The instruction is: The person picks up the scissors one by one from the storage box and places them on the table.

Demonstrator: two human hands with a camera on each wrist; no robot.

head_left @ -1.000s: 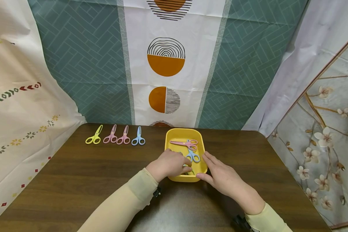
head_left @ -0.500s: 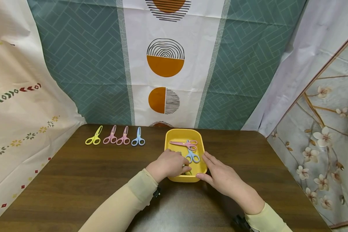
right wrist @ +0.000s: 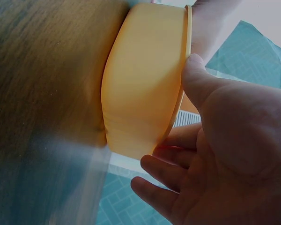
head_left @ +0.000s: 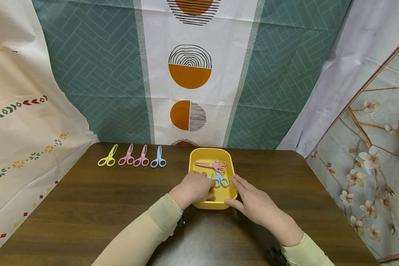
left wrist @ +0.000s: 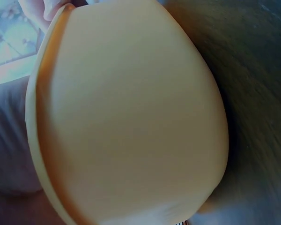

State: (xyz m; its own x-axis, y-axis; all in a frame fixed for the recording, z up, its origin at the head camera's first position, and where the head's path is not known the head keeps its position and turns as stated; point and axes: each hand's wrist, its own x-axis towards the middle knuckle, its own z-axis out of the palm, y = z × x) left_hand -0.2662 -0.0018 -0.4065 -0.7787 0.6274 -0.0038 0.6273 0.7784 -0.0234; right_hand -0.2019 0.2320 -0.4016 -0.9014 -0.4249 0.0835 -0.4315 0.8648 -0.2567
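Observation:
A yellow tray [head_left: 211, 205] sits on the table, holding pink scissors [head_left: 211, 165] laid across blue scissors [head_left: 218, 176]. My left hand [head_left: 196, 186] reaches inside over the left rim, fingers curled and pinching yellow-green scissors [head_left: 211, 176]; only a small tip shows past the knuckles, the remainder hidden by the hand. At the tray's near right corner, my right hand [head_left: 254, 201] rests with fingers extended along the right side and thumb on the front rim. The right wrist view shows that thumb [right wrist: 195, 68] against the rim. Tray wall [left wrist: 131, 112] fills most of the left wrist view.
To the left, near the back edge, a row of scissors lies on the dark wooden table [head_left: 119, 199]: yellow scissors [head_left: 111, 158], two pink pairs and blue scissors [head_left: 158, 159]. Behind the table hangs a patterned curtain [head_left: 189, 77]; printed cloths flank both sides.
The left hand's fingers have drawn in; the yellow-green piece seen below them earlier is covered, and a tip now shows above the knuckles. The right hand and tray stay in place.

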